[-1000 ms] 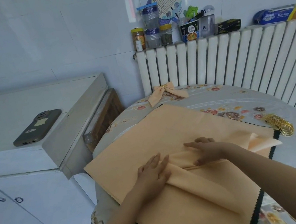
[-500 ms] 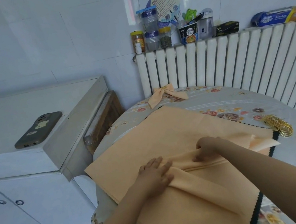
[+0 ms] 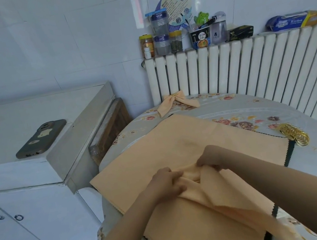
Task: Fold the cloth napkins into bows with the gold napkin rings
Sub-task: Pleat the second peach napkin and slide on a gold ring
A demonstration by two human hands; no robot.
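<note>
White glazed tiles and a ribbed white radiator (image 3: 249, 68) back the round desk (image 3: 266, 111), covered in glossy floral oilcloth. On a stack of flat peach cloths (image 3: 168, 149) with pinked edges, the left hand (image 3: 166, 184) and right hand (image 3: 211, 158) pinch the gathered middle of a soft peach cloth napkin (image 3: 212, 192). Coiled gold napkin rings (image 3: 294, 132) lie near the right edge; a finished peach bow (image 3: 175, 101) sits by the radiator.

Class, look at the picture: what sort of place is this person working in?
Probably a home kitchen or dining corner: a white radiator topped with food jars, a floral-clothed table, and white-tiled walls.
</note>
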